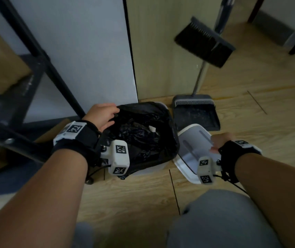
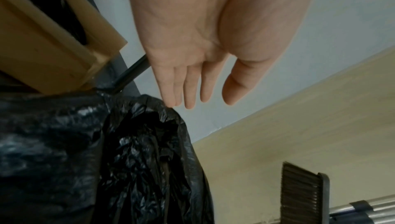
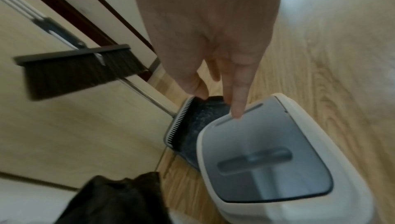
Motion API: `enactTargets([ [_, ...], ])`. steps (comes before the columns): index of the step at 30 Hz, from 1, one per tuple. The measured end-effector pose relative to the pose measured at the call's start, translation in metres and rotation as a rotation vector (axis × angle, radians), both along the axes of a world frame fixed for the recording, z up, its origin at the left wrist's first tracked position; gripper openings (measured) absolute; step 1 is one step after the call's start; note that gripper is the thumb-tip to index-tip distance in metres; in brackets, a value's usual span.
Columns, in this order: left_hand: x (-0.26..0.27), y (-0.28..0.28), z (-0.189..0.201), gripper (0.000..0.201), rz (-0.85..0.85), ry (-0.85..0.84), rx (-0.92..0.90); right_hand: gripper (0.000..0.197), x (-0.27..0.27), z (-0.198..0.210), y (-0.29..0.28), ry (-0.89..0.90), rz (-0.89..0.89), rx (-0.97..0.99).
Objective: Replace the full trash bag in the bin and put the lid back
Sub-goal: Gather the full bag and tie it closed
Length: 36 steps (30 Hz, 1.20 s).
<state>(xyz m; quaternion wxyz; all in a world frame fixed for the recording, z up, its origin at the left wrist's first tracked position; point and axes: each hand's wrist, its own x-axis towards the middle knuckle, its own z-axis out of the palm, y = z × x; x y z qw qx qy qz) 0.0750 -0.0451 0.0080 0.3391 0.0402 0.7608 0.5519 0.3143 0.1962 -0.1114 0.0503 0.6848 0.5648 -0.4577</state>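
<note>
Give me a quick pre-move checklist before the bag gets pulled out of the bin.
1. Lid off the bin: ok, it lies on the floor beside it.
2. Bag still in the bin, folded over the rim: ok.
3. Left hand gripping the bag: not ok, fingers straight, tips at its edge.
4. Right hand free: not ok, fingertips on the lid.
5. Dustpan clear of the bin: ok.
6. Replacement bag ready: cannot tell.

Black trash bag (image 1: 143, 133), white-and-grey lid (image 1: 193, 145), dark grey dustpan (image 1: 196, 115).
</note>
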Motion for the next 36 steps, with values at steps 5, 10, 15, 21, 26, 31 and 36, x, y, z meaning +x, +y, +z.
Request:
enactTargets([
  [5,0.003,-0.031,0.022,0.022,0.019,0.013,0.024,0.023,-0.023,0.056,-0.018,0.266,0.086,0.019],
  [10,0.006,-0.060,0.032,0.017,0.001,-0.044,-0.039,0.011,-0.044,0.109,-0.045,0.340,0.189,-0.009],
  [15,-0.010,-0.077,0.014,0.042,0.033,-0.101,-0.102,0.016,-0.065,0.137,-0.073,0.326,0.303,0.027],
  [21,-0.033,-0.095,-0.044,0.051,0.092,-0.208,-0.170,0.013,-0.090,0.098,-0.066,0.091,0.546,0.116],
  [26,-0.042,-0.088,-0.086,0.052,0.146,-0.261,-0.176,0.042,-0.109,0.074,-0.059,0.239,0.512,0.002],
  [31,-0.041,-0.067,-0.103,0.042,0.115,-0.295,-0.149,0.039,-0.120,0.046,-0.045,0.252,0.564,-0.003],
  [36,-0.085,-0.081,-0.203,0.076,0.101,-0.239,-0.312,0.019,-0.116,0.035,-0.042,0.147,0.556,0.094],
])
